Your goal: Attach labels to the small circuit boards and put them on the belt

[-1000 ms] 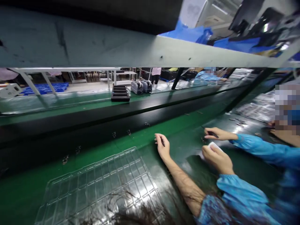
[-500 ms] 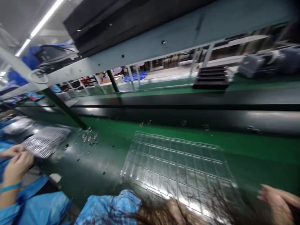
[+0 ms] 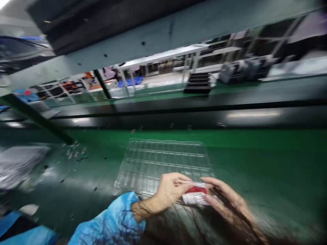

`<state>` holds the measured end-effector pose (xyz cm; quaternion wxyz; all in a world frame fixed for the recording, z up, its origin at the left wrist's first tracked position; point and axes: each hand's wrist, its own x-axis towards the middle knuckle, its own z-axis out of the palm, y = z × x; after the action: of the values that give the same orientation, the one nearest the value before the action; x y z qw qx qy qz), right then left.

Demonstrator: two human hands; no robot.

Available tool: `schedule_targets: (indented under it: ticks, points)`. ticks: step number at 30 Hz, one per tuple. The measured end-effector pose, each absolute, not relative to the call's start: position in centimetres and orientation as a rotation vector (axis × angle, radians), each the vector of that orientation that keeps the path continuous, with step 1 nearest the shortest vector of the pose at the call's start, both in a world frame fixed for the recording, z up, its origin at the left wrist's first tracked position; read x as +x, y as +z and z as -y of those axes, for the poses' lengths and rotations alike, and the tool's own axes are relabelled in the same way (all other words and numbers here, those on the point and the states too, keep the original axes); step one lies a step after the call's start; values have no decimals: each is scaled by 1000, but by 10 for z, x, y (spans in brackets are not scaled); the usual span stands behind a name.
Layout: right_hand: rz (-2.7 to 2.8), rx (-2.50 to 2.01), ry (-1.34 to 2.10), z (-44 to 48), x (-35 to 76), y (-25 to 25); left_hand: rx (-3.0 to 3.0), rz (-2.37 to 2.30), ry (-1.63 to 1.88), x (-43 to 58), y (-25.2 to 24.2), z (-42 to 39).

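Left hand (image 3: pixel 168 190) and right hand (image 3: pixel 222 197) pinch a small red-and-white packet (image 3: pixel 195 196) between them, just above the near edge of a clear plastic compartment tray (image 3: pixel 158 158); a loose grip might drop it onto the green belt (image 3: pixel 255 153) beyond

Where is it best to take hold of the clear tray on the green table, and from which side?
Probably the left rim of the tray, coming from the left: it lies flat, its pockets look shallow, and the left hand and right hand hold a packet over its near edge.
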<state>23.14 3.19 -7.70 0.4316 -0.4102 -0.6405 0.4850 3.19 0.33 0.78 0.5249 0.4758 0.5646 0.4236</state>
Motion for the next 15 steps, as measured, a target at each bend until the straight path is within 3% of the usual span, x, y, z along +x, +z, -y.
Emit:
schedule_targets:
  ticks: [4, 10, 15]
  points:
    - [1647, -947, 1268, -29, 223, -59, 1025, -1224, 915, 27, 6, -16]
    - [1780, -893, 1309, -31, 231, -75, 916, -1205, 847, 28, 10, -15]
    - [1915, -885, 1039, -31, 220, -78, 927, -1264, 850, 26, 0, -18]
